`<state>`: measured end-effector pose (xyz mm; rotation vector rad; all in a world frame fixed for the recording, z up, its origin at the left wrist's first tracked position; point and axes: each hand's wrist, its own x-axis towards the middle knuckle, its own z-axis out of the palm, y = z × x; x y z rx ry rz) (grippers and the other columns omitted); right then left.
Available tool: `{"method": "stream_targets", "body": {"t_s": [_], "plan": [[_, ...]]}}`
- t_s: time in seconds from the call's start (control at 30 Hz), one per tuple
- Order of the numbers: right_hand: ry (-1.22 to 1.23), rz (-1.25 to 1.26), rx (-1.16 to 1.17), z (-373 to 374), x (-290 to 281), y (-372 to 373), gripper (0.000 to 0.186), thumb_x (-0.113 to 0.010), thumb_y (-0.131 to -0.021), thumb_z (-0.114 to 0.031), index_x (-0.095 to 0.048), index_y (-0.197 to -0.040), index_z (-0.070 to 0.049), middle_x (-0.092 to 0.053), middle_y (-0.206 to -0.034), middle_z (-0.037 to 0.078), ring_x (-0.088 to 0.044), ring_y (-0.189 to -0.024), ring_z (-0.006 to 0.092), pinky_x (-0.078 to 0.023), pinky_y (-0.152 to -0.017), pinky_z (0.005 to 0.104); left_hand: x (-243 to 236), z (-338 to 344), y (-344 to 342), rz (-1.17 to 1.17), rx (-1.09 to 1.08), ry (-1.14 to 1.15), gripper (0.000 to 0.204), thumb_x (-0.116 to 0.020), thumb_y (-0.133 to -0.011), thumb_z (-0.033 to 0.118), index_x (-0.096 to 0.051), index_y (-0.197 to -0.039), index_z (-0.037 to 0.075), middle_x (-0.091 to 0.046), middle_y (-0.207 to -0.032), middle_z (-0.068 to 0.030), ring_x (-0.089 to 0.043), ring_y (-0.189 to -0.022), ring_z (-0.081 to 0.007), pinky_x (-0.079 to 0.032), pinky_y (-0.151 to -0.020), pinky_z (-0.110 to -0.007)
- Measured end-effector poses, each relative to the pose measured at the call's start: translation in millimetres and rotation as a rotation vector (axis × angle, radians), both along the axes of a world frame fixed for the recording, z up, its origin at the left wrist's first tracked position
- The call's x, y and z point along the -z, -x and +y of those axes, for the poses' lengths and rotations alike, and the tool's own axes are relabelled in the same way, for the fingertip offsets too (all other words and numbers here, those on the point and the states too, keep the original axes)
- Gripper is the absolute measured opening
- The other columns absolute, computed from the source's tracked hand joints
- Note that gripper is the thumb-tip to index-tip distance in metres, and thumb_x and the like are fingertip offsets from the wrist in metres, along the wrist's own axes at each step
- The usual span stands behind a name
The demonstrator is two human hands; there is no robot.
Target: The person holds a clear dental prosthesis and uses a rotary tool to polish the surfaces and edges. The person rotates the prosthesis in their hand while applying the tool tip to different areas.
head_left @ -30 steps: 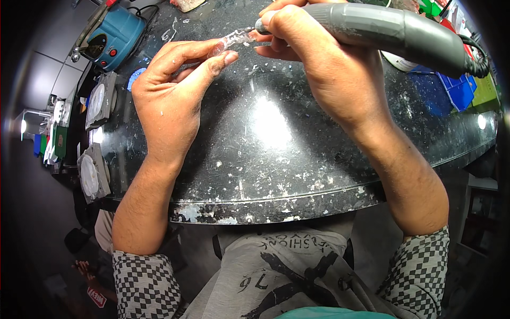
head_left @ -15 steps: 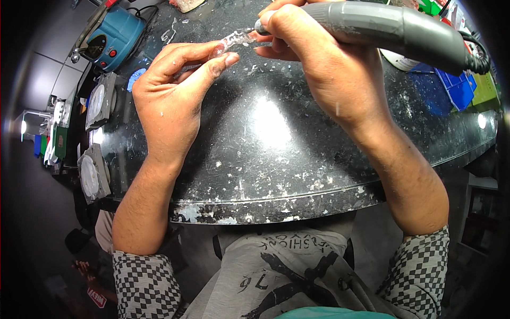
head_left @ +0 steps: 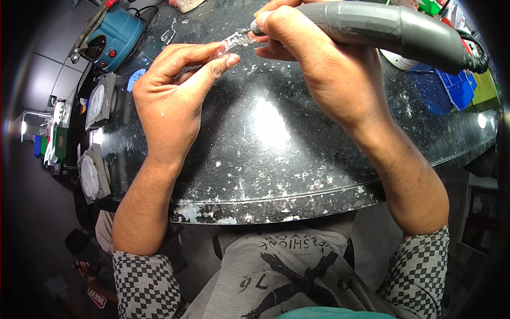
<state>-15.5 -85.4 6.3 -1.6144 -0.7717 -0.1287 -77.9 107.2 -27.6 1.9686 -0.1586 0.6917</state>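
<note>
L hand [head_left: 175,90] pinches small clear piece [head_left: 229,42] at fingertips | R hand [head_left: 313,64] grips grey rotary tool [head_left: 382,29], long axis left-right, tip touching piece from right | above dark desk [head_left: 265,159]

Over a dark, speckled worktop [head_left: 265,159] the left hand [head_left: 170,101] pinches a small clear piece [head_left: 234,41] between thumb and fingertips. The right hand [head_left: 313,64] grips a grey handheld rotary tool [head_left: 382,26], its tip set against that clear piece. A blue machine [head_left: 111,37] sits at the far left, blue trays [head_left: 441,90] at the right.
</note>
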Motion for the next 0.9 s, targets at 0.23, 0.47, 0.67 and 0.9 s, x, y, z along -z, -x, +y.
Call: {"method": "stream_targets", "body": {"t_s": [0.23, 0.47, 0.67, 0.9], "plan": [[0.000, 0.068, -0.033, -1.1, -3.0, 1.3, 0.012, -0.064, -0.097, -0.014, -0.062, -0.092, -0.004, -0.061, -0.082, 0.001, -0.056, -0.078, 0.0080, -0.047, -0.074, 0.0269, 0.8, -0.5, -1.7, -0.020, 0.010, 0.013, 0.017, -0.078, -0.085, -0.005, -0.078, -0.102, 0.000, -0.072, -0.100, -0.0060, -0.070, -0.088, -0.0089, -0.058, -0.079, -0.020], [-0.006, 0.047, 0.051, 1.2, -1.3, 2.9, 0.012, -0.064, -0.097, -0.013, -0.059, -0.091, -0.004, -0.057, -0.080, 0.001, -0.055, -0.078, 0.0089, -0.046, -0.074, 0.0275, 0.4, -0.2, -0.6, 0.022, 0.004, -0.018, 0.021, -0.074, -0.086, -0.009, -0.076, -0.106, -0.002, -0.072, -0.105, -0.0096, -0.071, -0.097, -0.0145, -0.059, -0.090, -0.026], [-0.013, -0.004, 0.046, 0.7, 3.2, -0.3, 0.012, -0.063, -0.097, -0.013, -0.058, -0.092, -0.004, -0.057, -0.082, 0.002, -0.055, -0.080, 0.0096, -0.045, -0.075, 0.0277, 0.9, 0.9, 0.4, 0.019, 0.005, -0.011, 0.022, -0.074, -0.086, -0.010, -0.076, -0.106, -0.003, -0.072, -0.105, -0.0095, -0.071, -0.097, -0.0142, -0.058, -0.091, -0.026], [-0.019, 0.027, -0.018, -1.2, 1.5, -1.9, 0.012, -0.063, -0.098, -0.016, -0.059, -0.093, -0.005, -0.059, -0.083, 0.002, -0.056, -0.081, 0.0094, -0.046, -0.076, 0.0280, 0.0, -0.8, 1.1, 0.020, 0.008, 0.003, 0.021, -0.075, -0.086, -0.009, -0.076, -0.106, -0.003, -0.072, -0.105, -0.0095, -0.070, -0.096, -0.0134, -0.057, -0.089, -0.025]]}}
